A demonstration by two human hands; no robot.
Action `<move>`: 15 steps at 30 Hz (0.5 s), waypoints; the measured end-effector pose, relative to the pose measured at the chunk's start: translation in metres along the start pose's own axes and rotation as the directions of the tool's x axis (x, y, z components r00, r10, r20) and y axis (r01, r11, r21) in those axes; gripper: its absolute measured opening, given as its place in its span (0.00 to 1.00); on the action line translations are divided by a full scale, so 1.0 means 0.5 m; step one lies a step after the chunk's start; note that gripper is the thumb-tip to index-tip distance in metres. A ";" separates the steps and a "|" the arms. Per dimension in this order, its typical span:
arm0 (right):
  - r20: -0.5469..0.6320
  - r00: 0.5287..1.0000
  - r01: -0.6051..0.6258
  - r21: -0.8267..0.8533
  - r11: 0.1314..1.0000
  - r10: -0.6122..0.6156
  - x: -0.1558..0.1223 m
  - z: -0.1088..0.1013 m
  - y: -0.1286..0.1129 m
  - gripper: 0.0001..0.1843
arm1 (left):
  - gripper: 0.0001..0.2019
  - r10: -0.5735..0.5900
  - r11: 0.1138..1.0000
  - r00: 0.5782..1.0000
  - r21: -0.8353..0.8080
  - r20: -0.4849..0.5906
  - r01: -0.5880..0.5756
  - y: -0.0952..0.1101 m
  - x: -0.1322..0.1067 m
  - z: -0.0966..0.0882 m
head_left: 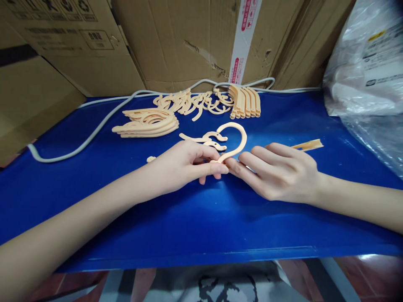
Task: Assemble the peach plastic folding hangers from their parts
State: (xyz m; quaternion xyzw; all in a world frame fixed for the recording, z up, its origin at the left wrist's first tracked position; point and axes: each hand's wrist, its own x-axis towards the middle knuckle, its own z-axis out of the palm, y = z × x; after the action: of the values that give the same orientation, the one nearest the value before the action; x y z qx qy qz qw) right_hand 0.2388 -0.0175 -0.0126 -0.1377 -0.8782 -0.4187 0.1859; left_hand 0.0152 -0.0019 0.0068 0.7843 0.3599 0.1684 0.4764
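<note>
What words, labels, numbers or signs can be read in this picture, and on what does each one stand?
Cardboard box, top left: black print and symbols, too blurred to read.
White tape, top centre: red characters, too small to read.
Plastic bag, right: label with black print, blurred.
Grey cloth, bottom edge: black design, not readable.
Hanger piece in left hand and right hand: no text.
Nothing can be quoted.

Blue table top [201,235] fills the view, glossy and catching soft light. Behind it, brown cardboard boxes [176,42] stack up like a wall, one crossed by a white tape strip [244,37] with red print. A white cable [91,134] snakes along the back edge. A crinkled clear plastic bag [368,63] sits on the right, and reddish floor [378,272] shows below.
</note>
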 end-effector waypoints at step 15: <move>0.021 1.000 0.011 0.037 0.999 -0.012 0.001 0.004 0.002 0.07 | 0.15 0.130 0.965 0.989 0.238 -0.070 -0.110 -0.009 -0.009 0.006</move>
State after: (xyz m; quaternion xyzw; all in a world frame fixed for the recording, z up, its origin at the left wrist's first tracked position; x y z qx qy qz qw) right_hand 0.2386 -0.0155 -0.0128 -0.1337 -0.8886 -0.4018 0.1765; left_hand 0.0121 -0.0057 0.0018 0.8474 0.3489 0.1867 0.3541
